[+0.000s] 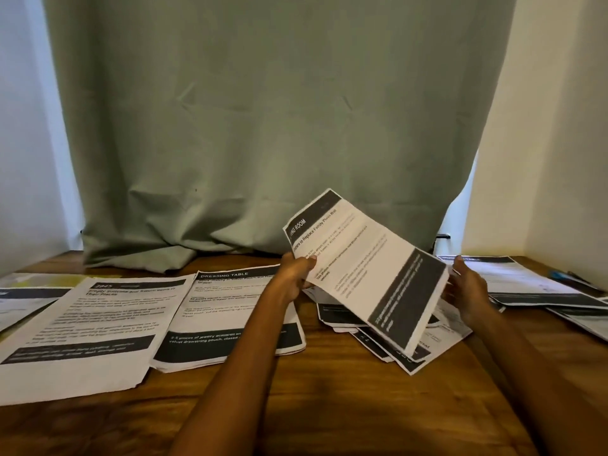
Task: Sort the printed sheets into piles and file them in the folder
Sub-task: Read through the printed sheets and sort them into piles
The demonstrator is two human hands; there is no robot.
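My left hand pinches the left edge of a printed sheet with a dark header and footer, held tilted above the table. My right hand is at the sheet's right edge with fingers spread; whether it grips the paper is unclear. Below the lifted sheet lies a loose heap of printed sheets. Left of it a "Dressing Table" pile lies flat, and further left a pile headed "2845". A yellow-green folder shows at the far left.
More sheets are spread at the right near the wall, with a blue pen-like object beside them. A green curtain hangs behind the wooden table and drapes onto its back edge. White walls close both sides.
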